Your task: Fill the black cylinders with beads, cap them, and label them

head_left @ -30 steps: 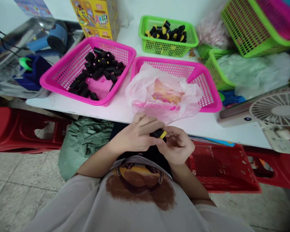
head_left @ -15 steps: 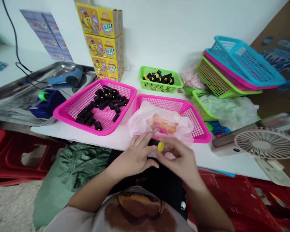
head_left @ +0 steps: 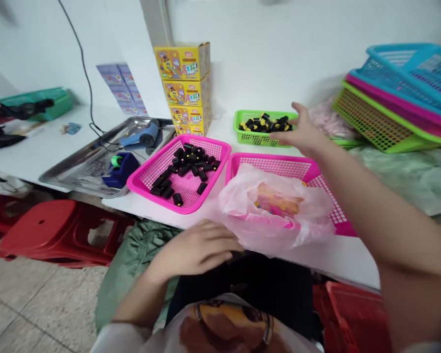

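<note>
My right hand [head_left: 303, 130] reaches over the small green basket [head_left: 255, 139], its thumb and fingers spread apart, with nothing seen between them. Inside that basket lie several black cylinders with yellow ends [head_left: 266, 120]. Palm down above my lap, at the table's front edge, is my left hand [head_left: 202, 247]. Its fingers are loosely bent and stretched to the right, and no held thing shows. Closest to it are a pink basket [head_left: 158, 202] of black cylinders [head_left: 185, 169] and a pale plastic bag [head_left: 238, 196] with orange-pink contents, lying in a second pink basket [head_left: 272, 159].
Yellow boxes [head_left: 185, 93] are stacked against the wall. Left of them, a metal tray [head_left: 79, 179] carries a blue tape dispenser [head_left: 119, 169] and a blue tool [head_left: 145, 137]. Stacked baskets [head_left: 400, 103] lean at the right. A red stool [head_left: 40, 225] stands below the table.
My right hand has left the yellow-ended cylinder's place by my left hand and moved up and forward to the green basket, opening. The view has swung left.
</note>
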`<state>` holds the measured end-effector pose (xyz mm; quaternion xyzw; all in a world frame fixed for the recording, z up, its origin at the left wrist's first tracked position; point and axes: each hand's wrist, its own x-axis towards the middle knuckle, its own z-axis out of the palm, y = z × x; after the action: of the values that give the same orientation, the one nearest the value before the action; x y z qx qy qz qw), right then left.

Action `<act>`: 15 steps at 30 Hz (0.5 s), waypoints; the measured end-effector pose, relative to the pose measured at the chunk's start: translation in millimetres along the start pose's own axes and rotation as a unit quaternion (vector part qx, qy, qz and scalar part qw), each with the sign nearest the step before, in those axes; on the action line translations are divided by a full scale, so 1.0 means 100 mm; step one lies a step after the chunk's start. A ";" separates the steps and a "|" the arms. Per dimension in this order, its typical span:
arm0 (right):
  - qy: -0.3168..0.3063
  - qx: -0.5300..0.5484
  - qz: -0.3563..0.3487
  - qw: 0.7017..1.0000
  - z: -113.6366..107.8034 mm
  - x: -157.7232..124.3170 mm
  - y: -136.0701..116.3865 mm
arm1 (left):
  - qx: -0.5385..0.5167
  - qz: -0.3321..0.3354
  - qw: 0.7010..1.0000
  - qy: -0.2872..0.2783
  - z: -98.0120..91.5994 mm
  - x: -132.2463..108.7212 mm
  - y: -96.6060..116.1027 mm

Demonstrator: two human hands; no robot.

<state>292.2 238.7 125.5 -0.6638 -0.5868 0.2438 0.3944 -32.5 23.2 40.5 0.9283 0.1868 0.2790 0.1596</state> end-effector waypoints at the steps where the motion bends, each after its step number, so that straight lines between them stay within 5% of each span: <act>1: -0.026 -0.001 -0.008 1.000 0.01 -0.13 0.03 | -0.002 -0.025 0.999 0.023 -0.14 -0.03 -0.06; 5: -0.146 -0.075 -0.073 0.984 -0.12 -0.65 0.09 | 0.040 -0.246 0.967 0.051 -0.67 0.06 -0.46; 7: -0.213 -0.090 -0.099 0.968 -0.23 -0.84 0.08 | 0.060 -0.355 0.931 -0.052 -0.82 0.25 -0.73; 9: -0.278 -0.116 -0.104 0.948 -0.29 -0.98 0.06 | 0.077 -0.419 0.882 -0.201 -0.86 0.48 -0.99; 11: -0.308 -0.173 -0.099 0.930 -0.31 -1.07 0.05 | 0.107 -0.451 0.839 -0.285 -0.80 0.68 -1.23; 15: -0.294 -0.277 -0.073 0.912 -0.26 -1.13 0.12 | 0.148 -0.465 0.817 -0.309 -0.59 0.89 -1.62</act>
<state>298.0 122.5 115.3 -0.6001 -0.7670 0.2262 0.0210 -39.8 216.2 63.4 0.7810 0.5758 -0.1606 0.1807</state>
